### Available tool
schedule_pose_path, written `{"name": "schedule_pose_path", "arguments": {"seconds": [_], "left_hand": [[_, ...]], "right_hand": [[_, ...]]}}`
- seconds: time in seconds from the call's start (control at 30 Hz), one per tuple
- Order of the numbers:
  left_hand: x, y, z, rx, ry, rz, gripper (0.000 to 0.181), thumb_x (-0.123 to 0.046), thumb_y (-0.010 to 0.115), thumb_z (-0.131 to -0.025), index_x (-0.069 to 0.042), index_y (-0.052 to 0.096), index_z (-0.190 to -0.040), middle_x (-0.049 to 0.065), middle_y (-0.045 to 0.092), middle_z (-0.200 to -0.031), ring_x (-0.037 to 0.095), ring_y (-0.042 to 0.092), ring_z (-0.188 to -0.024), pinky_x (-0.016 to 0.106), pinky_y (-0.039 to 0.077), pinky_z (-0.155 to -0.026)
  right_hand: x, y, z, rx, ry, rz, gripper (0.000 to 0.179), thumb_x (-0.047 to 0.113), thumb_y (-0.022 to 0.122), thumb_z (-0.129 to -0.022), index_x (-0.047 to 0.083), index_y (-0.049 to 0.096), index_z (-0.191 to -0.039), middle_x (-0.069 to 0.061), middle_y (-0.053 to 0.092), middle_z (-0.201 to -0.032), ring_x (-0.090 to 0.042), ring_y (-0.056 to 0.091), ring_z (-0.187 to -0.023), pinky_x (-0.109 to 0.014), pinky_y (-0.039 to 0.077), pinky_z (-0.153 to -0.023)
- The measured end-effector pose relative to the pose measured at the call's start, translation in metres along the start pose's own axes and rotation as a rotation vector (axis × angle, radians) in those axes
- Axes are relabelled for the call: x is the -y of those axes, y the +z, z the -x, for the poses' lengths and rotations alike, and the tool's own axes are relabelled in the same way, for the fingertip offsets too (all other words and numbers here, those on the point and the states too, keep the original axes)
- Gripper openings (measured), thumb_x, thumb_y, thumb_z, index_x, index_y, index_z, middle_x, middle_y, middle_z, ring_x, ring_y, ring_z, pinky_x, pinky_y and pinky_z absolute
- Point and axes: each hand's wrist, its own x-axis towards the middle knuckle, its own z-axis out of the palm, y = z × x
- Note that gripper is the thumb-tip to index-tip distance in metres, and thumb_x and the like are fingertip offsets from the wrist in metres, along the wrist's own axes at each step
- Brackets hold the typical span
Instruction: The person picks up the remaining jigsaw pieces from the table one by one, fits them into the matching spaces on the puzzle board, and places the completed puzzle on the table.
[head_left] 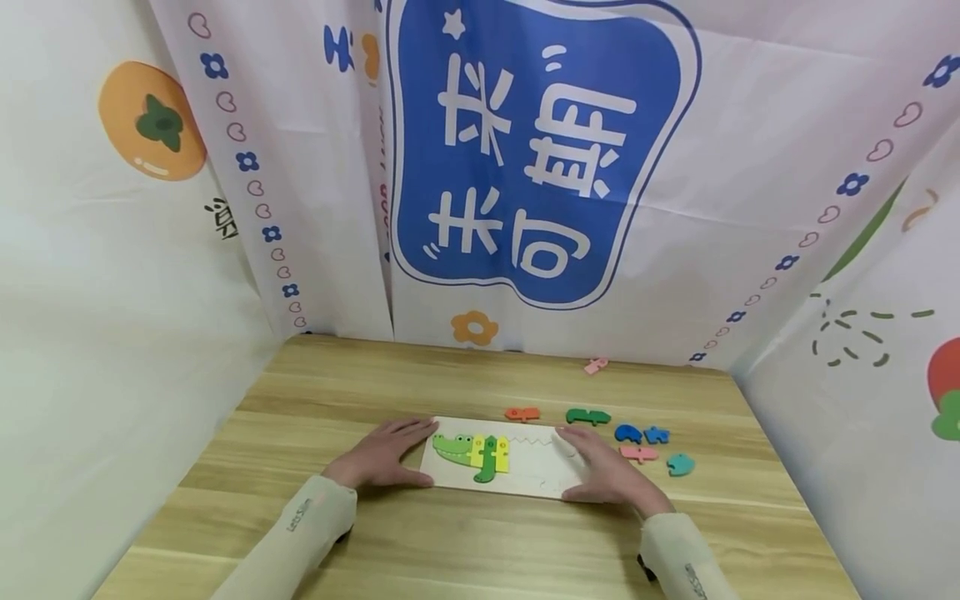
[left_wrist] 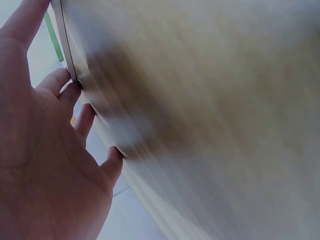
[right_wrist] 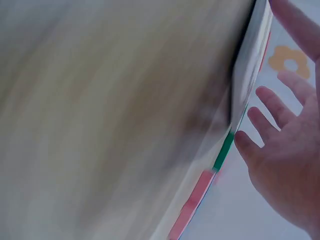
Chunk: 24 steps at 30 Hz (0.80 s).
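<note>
A white puzzle board (head_left: 528,477) lies flat on the table between both hands. On its left part sit a green crocodile-head piece (head_left: 452,448), yellow pieces (head_left: 502,456) and a green leg piece (head_left: 488,460). The left hand (head_left: 382,454) rests against the board's left end, thumb at the near corner. In the left wrist view, its fingers (left_wrist: 86,120) are spread, tips low at the table. At the other end, the right hand (head_left: 607,471) touches the board with spread thumb and fingers. The right wrist view shows those fingers (right_wrist: 272,107) fairly straight and apart.
Loose puzzle pieces lie right of and behind the board: orange (head_left: 522,414), green (head_left: 588,417), dark blue (head_left: 628,433), blue (head_left: 657,435), pink (head_left: 638,453) and teal (head_left: 680,465). Another pink piece (head_left: 596,365) is near the back edge. Printed curtains (head_left: 330,208) surround the wooden table (head_left: 465,550).
</note>
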Motion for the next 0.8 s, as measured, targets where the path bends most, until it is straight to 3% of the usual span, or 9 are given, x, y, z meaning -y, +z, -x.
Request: {"name": "schedule_pose_path", "arguments": {"seconds": [0.27,0.43,0.6,0.8], "left_hand": [[0.001,0.000,0.002,-0.004,0.006,0.003,0.101,-0.073,0.069,-0.085,-0.026,0.029,-0.165,0.004,0.028,-0.172,0.038,0.024,-0.158,0.065,0.018,-0.126],[-0.002,-0.001,0.000,0.000,0.020,0.010,0.101,-0.072,0.070,-0.085,-0.025,0.030,-0.165,0.003,0.029,-0.171,0.038,0.025,-0.157,0.065,0.018,-0.126],[-0.003,-0.002,-0.001,-0.007,0.029,0.005,0.101,-0.072,0.070,-0.085,-0.024,0.031,-0.165,0.004,0.030,-0.171,0.039,0.026,-0.157,0.065,0.020,-0.125],[0.000,0.000,0.001,-0.009,0.013,-0.009,0.101,-0.074,0.070,-0.084,-0.025,0.032,-0.164,0.004,0.031,-0.171,0.039,0.027,-0.156,0.065,0.022,-0.125]], "right_hand": [[-0.010,-0.008,0.006,0.028,-0.032,-0.031,0.100,0.039,0.094,-0.076,0.011,0.044,-0.158,-0.015,0.032,-0.168,-0.046,0.028,-0.154,-0.070,0.027,-0.120],[-0.007,-0.014,0.004,0.020,0.008,-0.021,0.099,0.037,0.094,-0.075,0.012,0.045,-0.157,-0.016,0.038,-0.165,-0.046,0.033,-0.151,-0.071,0.030,-0.118],[-0.003,-0.012,-0.006,-0.038,0.067,-0.017,0.081,0.035,0.086,-0.086,0.016,0.049,-0.156,-0.015,0.045,-0.161,-0.043,0.038,-0.149,-0.070,0.034,-0.116],[0.008,0.000,-0.032,-0.079,0.083,-0.029,0.065,0.029,0.077,-0.096,0.017,0.050,-0.154,-0.015,0.046,-0.159,-0.042,0.041,-0.147,-0.068,0.036,-0.116]]}}
